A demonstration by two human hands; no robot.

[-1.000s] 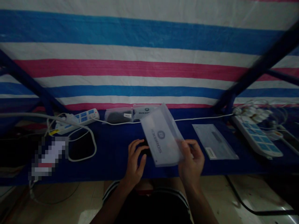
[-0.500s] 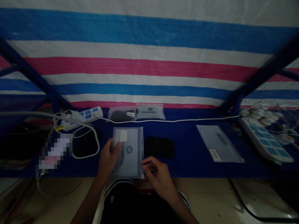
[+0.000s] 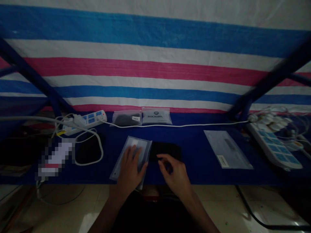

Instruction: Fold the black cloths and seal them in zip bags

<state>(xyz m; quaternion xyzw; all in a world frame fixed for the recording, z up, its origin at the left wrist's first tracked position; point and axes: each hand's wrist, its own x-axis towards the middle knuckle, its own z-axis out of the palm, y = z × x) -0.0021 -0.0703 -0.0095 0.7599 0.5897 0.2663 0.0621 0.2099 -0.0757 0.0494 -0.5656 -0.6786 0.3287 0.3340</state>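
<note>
My left hand lies spread over a clear plastic zip bag, covering much of its middle. The bag is tilted on the blue table, and its lower end reaches the front edge. To its right, my right hand is loosely curled, thumb and index tips slightly apart, with nothing visible in it. Just behind that hand lies a dark, flat object, too dim to identify; the bag's right edge is close to it.
At the back lie a bag with a dark item and a printed bag. Another labelled plastic bag rests on the right. Power strips stand left and right, joined by loose white cables. A phone-like blurred object sits at left.
The bag, held up in my left hand before, now lies on the table, tilted, under that hand's spread fingers. My right hand has left the bag's edge and moved right and slightly up.
</note>
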